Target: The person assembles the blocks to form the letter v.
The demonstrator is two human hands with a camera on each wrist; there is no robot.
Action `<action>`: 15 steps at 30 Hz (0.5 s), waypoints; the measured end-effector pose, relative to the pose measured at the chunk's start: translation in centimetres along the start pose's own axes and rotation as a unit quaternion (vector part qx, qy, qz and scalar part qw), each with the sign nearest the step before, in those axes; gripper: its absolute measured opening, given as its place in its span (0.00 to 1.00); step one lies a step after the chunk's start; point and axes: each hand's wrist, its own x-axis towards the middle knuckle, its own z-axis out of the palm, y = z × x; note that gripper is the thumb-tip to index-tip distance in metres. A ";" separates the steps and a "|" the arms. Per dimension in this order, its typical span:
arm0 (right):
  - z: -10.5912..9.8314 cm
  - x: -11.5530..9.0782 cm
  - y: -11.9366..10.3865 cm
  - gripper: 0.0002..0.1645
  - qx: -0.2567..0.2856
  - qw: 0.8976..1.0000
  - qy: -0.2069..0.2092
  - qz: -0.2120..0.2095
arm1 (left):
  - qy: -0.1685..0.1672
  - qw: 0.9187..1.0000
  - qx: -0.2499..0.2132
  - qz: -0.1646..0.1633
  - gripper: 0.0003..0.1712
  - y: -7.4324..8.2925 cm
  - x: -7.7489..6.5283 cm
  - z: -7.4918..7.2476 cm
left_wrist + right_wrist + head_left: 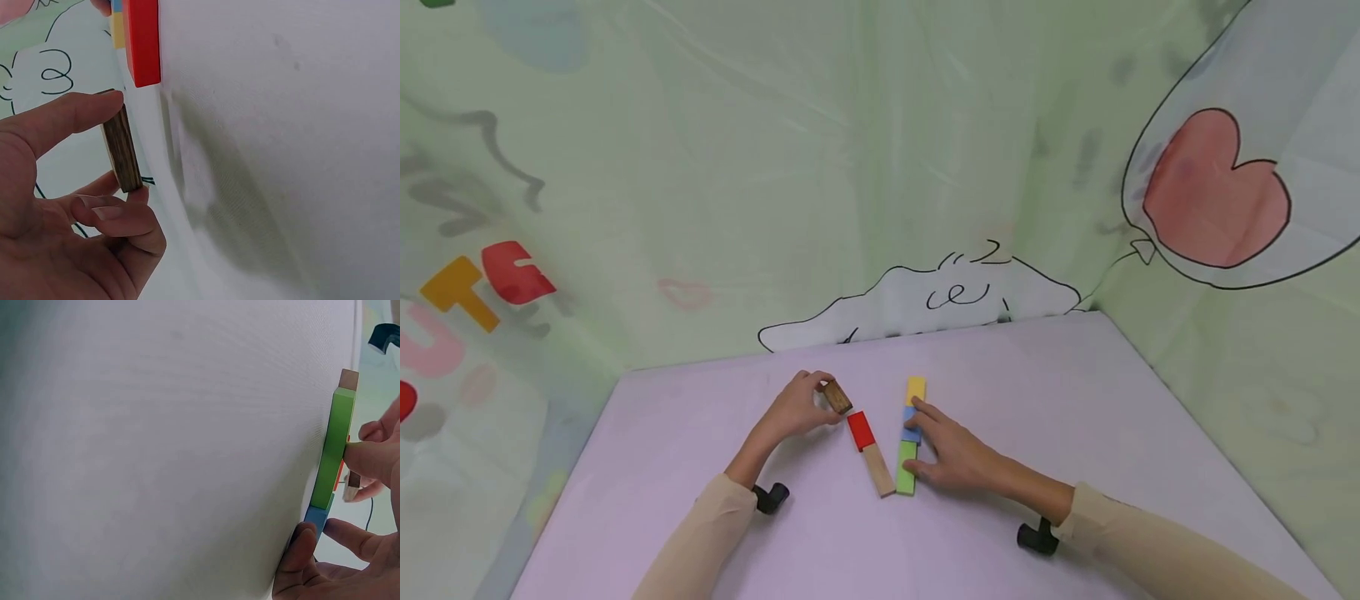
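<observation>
My left hand (796,408) holds a dark brown wooden block (122,150) between thumb and fingertips, above the table and just past the far end of a red block (861,431). That red block lies end to end with a pale wood block (878,472), making a slanted row. To the right, a green block (906,469), a blue block (911,435) and a yellow block (916,388) form a second row; the two rows meet at their near ends. My right hand (958,454) rests over this row, thumb on the green block and fingers spread along the blue and up to the yellow.
The blocks lie on a pale lilac tabletop (1000,400). Light green printed curtains (760,167) stand behind the table and along both sides. Black wrist cameras (1037,538) jut from under both sleeves.
</observation>
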 end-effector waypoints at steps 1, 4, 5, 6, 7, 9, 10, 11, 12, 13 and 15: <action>0.0 0.0 0.0 0.33 0.000 1.000 0.001 0.001 | -0.002 1.000 0.000 0.002 0.38 0.1 0.1 0.0; 0.0 -0.1 0.0 0.33 0.002 1.000 0.000 -0.001 | -0.004 1.000 0.000 0.003 0.38 0.2 0.4 0.2; 0.0 -0.1 0.0 0.33 0.004 1.000 0.000 -0.002 | -0.006 1.000 0.000 0.002 0.38 0.2 0.5 0.2; 0.0 -0.1 0.0 0.33 0.006 1.000 0.000 -0.004 | -0.008 1.000 0.001 0.003 0.38 0.2 0.5 0.3; 0.0 -0.1 -0.1 0.33 0.007 1.000 -0.001 -0.005 | -0.010 1.000 0.001 0.003 0.38 0.2 0.6 0.3; -0.1 -0.1 -0.1 0.33 0.007 1.000 0.000 -0.007 | -0.015 1.000 0.000 0.005 0.38 0.3 0.6 0.4; -0.2 -0.1 -0.1 0.33 0.007 1.000 0.000 -0.008 | -0.017 1.000 -0.002 0.006 0.38 0.3 0.7 0.5; -0.2 -0.1 -0.2 0.32 0.007 1.000 0.001 -0.008 | -0.018 1.000 -0.003 0.008 0.38 0.4 0.8 0.5; -0.3 -0.2 -0.2 0.32 0.005 1.000 0.001 -0.009 | -0.018 1.000 -0.005 0.011 0.38 0.4 0.9 0.5; -0.3 -0.2 -0.2 0.32 0.004 1.000 0.001 -0.010 | -0.018 1.000 -0.007 0.012 0.38 0.4 0.9 0.5; -0.2 -0.2 -0.1 0.32 0.003 1.000 0.002 -0.012 | -0.020 1.000 -0.010 0.014 0.37 0.4 1.1 0.6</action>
